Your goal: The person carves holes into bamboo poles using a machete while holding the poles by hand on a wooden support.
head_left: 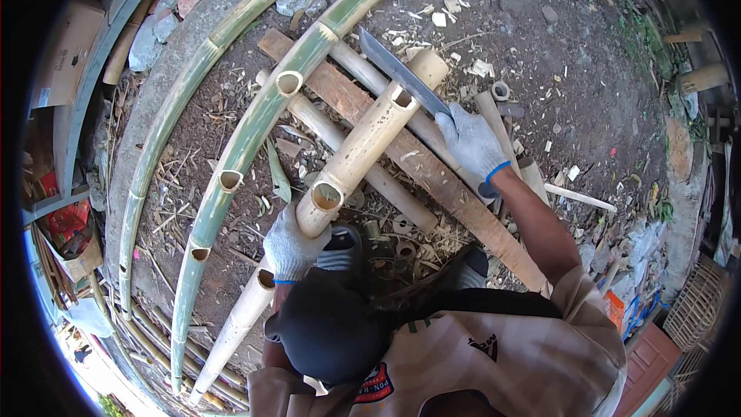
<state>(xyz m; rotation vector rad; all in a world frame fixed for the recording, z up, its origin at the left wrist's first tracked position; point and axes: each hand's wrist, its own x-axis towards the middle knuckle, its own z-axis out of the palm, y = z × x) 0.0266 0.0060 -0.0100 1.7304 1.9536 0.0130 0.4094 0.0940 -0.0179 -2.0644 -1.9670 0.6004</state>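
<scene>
Your gloved left grip (295, 247) is closed around the pale bamboo pole (359, 150), between two of its cut holes. The pole slants from the lower left across a brown plank (451, 189), its upper end beyond your left grip and to the left of your right. Your gloved right grip (472, 143) is wrapped round the machete (397, 69) at its handle end; the blade passes by the pole's upper end, though you cannot tell if they touch. The shirt (494, 340) carries a red-and-black lettered badge (374, 386) and a dark logo (484, 347).
</scene>
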